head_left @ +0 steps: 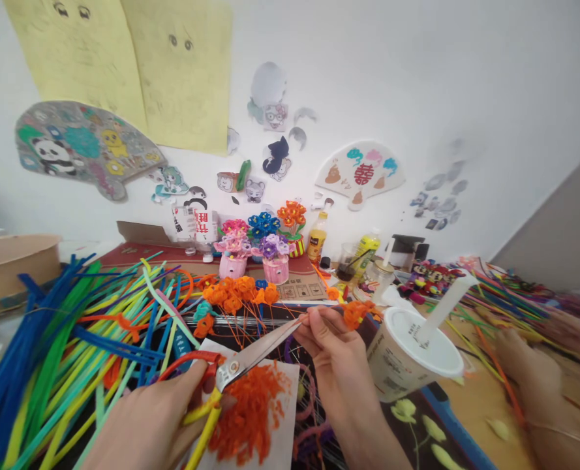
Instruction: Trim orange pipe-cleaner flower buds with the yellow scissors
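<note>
My left hand point(172, 405) is closed round the red and yellow handles of a pair of scissors point(250, 362). The blades point up and right, their tips reaching the fingers of my right hand point(331, 349). Those fingers pinch an orange pipe-cleaner flower point(358, 314), whose head sticks out to the right of the hand. Beneath the scissors lies a white sheet point(284, 424) with a heap of orange fuzzy clippings point(250, 411). Just behind the blades is a bunch of finished orange flowers point(241, 294) on thin wire stems.
Loose coloured pipe cleaners point(98, 352) cover the left side. A lidded paper cup point(412, 352) with a wide straw stands right of my right hand. Small potted pipe-cleaner flowers point(274, 267) and a juice bottle point(317, 238) stand behind. Another person's hands point(529, 365) are at the right.
</note>
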The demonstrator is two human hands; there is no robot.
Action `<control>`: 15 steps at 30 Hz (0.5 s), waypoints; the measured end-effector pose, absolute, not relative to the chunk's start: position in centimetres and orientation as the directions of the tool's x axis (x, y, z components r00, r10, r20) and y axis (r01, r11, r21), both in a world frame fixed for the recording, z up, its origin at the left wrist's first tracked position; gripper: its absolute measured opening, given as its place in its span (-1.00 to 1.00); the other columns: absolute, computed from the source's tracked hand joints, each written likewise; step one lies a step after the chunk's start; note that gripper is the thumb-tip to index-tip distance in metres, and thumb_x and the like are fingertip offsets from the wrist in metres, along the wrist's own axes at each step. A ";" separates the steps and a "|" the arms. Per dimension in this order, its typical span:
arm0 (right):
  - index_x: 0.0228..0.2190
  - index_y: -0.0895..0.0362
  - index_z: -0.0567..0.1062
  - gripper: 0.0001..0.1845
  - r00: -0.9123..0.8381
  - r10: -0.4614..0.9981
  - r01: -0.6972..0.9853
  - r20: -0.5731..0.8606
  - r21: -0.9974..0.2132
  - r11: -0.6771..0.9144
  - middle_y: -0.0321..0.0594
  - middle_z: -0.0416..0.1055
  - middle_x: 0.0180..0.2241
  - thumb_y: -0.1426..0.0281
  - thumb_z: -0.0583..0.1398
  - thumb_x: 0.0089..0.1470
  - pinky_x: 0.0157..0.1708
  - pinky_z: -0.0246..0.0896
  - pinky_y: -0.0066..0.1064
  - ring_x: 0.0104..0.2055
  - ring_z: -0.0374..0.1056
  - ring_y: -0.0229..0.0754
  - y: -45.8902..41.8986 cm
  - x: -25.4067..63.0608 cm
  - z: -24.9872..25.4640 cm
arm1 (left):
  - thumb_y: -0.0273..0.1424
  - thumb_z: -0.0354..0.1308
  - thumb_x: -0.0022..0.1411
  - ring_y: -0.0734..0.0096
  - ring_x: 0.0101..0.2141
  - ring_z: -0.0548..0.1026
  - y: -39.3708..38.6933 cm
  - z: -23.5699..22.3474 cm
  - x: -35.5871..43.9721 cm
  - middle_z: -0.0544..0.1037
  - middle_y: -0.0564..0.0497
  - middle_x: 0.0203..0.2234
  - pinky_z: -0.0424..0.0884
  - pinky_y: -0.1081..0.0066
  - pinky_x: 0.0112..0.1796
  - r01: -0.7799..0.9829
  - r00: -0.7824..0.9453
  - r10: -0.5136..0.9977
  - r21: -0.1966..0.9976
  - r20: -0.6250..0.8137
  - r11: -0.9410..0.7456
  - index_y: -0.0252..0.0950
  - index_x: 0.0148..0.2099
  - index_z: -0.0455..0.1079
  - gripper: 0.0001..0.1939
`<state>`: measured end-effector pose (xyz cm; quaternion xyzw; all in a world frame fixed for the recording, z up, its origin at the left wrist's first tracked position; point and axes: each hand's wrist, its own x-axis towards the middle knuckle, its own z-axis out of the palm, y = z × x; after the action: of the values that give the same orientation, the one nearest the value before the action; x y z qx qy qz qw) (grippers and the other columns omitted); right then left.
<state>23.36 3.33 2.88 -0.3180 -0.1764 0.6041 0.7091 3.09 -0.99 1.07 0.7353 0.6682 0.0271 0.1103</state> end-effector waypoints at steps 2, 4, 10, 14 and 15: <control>-0.63 0.20 0.59 -0.67 0.215 0.967 -0.745 -0.139 -0.664 0.070 -0.25 0.57 -0.61 0.43 0.54 -0.58 -0.47 0.47 -0.55 -0.56 0.49 -0.30 3.3 23.3 2.9 | -0.25 -0.22 0.17 0.13 -0.34 0.63 -1.0 1.1 3.1 0.67 -0.09 -0.31 0.44 0.33 -0.37 0.978 0.105 0.988 0.193 -0.110 -0.083 -0.16 -0.24 0.43 -0.61; -0.63 0.20 0.59 -0.67 0.219 0.966 -0.744 -0.140 -0.664 0.073 -0.25 0.57 -0.60 0.43 0.54 -0.58 -0.46 0.47 -0.55 -0.55 0.49 -0.30 3.3 23.3 2.9 | -0.26 -0.22 0.16 0.12 -0.33 0.63 -1.0 1.1 3.1 0.67 -0.09 -0.30 0.44 0.33 -0.36 0.979 0.103 0.990 0.188 -0.100 -0.083 -0.16 -0.23 0.43 -0.62; -0.62 0.19 0.59 -0.69 0.215 0.971 -0.736 -0.109 -0.671 0.088 -0.28 0.56 -0.61 0.42 0.54 -0.53 -0.45 0.46 -0.55 -0.54 0.48 -0.31 3.4 23.3 2.7 | -0.23 -0.20 0.14 0.14 -0.37 0.62 -0.8 0.7 2.8 0.66 -0.09 -0.33 0.43 0.33 -0.38 0.975 0.103 0.990 0.207 -0.100 -0.081 -0.16 -0.29 0.45 -0.62; -0.61 0.19 0.59 -0.68 0.234 0.968 -0.714 -0.093 -0.692 0.106 -0.29 0.54 -0.61 0.39 0.53 -0.51 -0.41 0.47 -0.50 -0.53 0.47 -0.30 3.5 23.4 2.8 | -0.19 -0.15 0.13 0.19 -0.38 0.61 -0.6 0.3 2.7 0.66 -0.05 -0.37 0.41 0.38 -0.38 0.948 0.102 0.994 0.308 -0.049 -0.082 -0.14 -0.32 0.47 -0.64; -0.61 0.20 0.59 -0.68 0.249 0.964 -0.705 -0.089 -0.700 0.117 -0.30 0.54 -0.61 0.39 0.53 -0.50 -0.40 0.47 -0.49 -0.53 0.47 -0.30 3.5 23.5 2.8 | -0.17 -0.13 0.14 0.21 -0.39 0.60 -0.6 0.3 2.7 0.66 -0.03 -0.40 0.40 0.41 -0.40 0.933 0.107 0.994 0.347 -0.024 -0.092 -0.13 -0.33 0.47 -0.64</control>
<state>23.47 3.49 2.85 -0.3251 -0.1995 0.5795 0.7202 2.68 -0.56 0.28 0.7309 0.6592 0.1090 0.1393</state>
